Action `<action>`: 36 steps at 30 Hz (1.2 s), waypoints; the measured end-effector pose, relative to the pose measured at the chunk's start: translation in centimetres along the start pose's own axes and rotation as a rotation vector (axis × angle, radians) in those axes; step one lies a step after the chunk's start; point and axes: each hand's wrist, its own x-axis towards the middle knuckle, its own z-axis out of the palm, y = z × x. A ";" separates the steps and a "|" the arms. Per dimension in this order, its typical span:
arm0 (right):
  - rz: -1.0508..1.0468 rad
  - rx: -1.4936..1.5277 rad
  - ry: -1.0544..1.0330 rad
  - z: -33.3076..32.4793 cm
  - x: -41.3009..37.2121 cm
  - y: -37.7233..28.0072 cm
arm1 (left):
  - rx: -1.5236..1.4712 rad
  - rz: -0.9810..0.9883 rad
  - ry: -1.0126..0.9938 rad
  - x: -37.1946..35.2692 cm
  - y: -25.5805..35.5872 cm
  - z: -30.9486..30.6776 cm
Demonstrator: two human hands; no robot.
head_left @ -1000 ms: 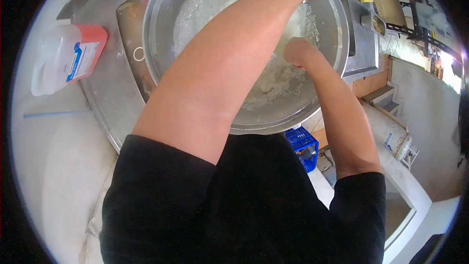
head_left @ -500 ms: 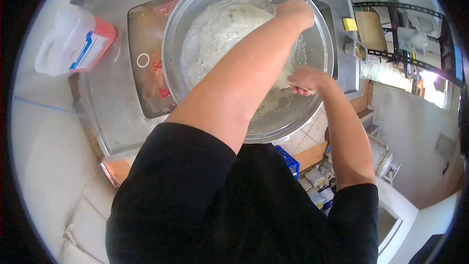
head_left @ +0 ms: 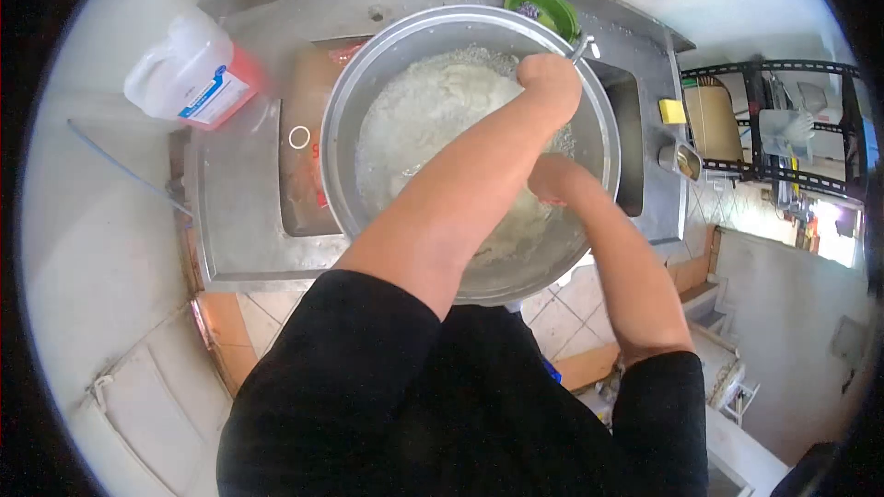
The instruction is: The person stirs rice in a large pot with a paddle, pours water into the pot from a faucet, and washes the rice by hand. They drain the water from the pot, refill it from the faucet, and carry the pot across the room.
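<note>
A large round metal pot (head_left: 333, 156) holds cloudy, foamy water with a pale mass (head_left: 433, 110) in it; I cannot make out what the mass is. My left hand (head_left: 550, 83) reaches across to the pot's far right side. It is closed at the metal tap spout (head_left: 582, 46), its fingers mostly hidden from above. Lower down, my right hand (head_left: 559, 179) is over the cloudy water inside the right part of the pot. Its fingers curl inward, and whatever is in them is hidden. My left forearm covers part of the water.
A jug of pink liquid (head_left: 198, 74) stands left on the metal counter (head_left: 239, 202). Behind the pot sits a green bowl (head_left: 539, 7). To the right are a yellow sponge (head_left: 672, 111), a small metal container (head_left: 680, 160) and a black rack (head_left: 764, 69).
The view has shifted, bringing the green bowl into fuller sight. My right hand has moved inward toward my left forearm; the pale thing seen at its fingers is now hidden. My left hand stays by the tap.
</note>
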 end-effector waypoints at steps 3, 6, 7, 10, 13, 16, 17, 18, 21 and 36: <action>-0.103 0.284 0.294 -2.1 -8.4 2.0 | 0.082 -0.015 0.033 -1.0 0.8 -1.0; -0.141 0.557 0.548 0.7 -12.6 5.4 | 0.128 -0.048 0.089 -0.9 1.8 -0.9; -0.152 0.615 0.557 1.0 -14.5 6.4 | 0.159 -0.067 0.099 -0.9 2.4 -1.4; -0.293 0.840 0.547 4.1 -16.9 11.4 | 0.166 -0.174 0.046 -1.2 3.7 -2.4; -0.374 1.019 0.582 9.1 -16.6 17.3 | 0.252 -0.269 0.068 -0.8 4.6 -0.8; -0.370 1.109 0.571 14.2 -15.4 22.5 | 0.223 -0.380 0.163 0.0 5.1 0.8; -0.354 1.152 0.529 15.0 -15.9 23.7 | 0.226 -0.387 0.271 0.2 5.0 1.7; -0.377 1.125 0.537 16.1 -16.0 24.8 | 0.226 -0.399 0.385 0.2 4.6 2.4; -0.256 1.196 0.498 20.4 -14.2 28.2 | 0.158 -0.388 0.550 0.1 5.2 4.1; -0.222 1.245 0.496 21.5 -10.8 33.4 | 0.054 -0.035 0.761 1.3 8.9 2.5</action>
